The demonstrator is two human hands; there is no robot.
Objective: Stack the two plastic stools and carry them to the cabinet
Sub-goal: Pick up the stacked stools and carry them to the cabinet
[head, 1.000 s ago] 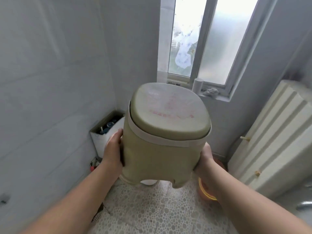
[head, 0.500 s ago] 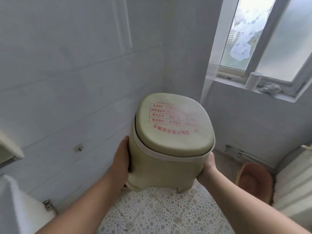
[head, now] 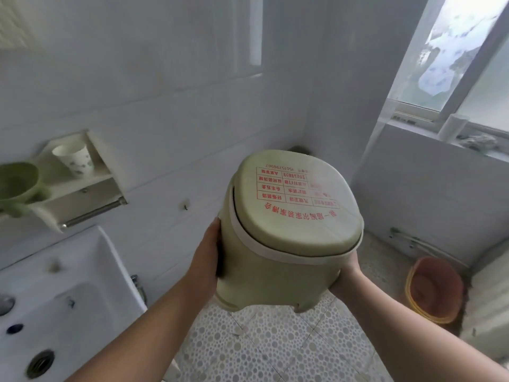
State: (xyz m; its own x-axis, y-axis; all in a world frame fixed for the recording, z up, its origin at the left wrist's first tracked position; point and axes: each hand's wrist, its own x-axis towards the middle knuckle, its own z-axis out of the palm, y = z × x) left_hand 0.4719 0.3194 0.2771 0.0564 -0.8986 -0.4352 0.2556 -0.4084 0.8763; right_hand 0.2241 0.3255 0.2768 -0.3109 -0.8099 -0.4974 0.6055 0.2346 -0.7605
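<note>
In a small tiled bathroom, the person is holding the stacked green plastic stools out at chest height, well clear of the pebble-pattern floor. The left hand is pressing flat against the stack's left side and the right hand is cupping its lower right edge, so both are grasping the stools between them. The top seat, printed in red, is tilting slightly toward the camera, and a pale rim is showing just under it where the two stools nest.

Compared with a second ago, the view is swinging left: the window is sliding toward the right edge, the white ribbed cabinet seen beside it earlier is dropping almost out of sight, and a washbasin and wall shelf are coming into view. Stacking looks finished and the carry is under way, though the turn seems to be leading away from that cabinet.

On the shelf a paper cup is standing beside a green scoop. An orange basin is leaning on the floor at right. The washbasin's corner is sitting near the left elbow and could get bumped.
</note>
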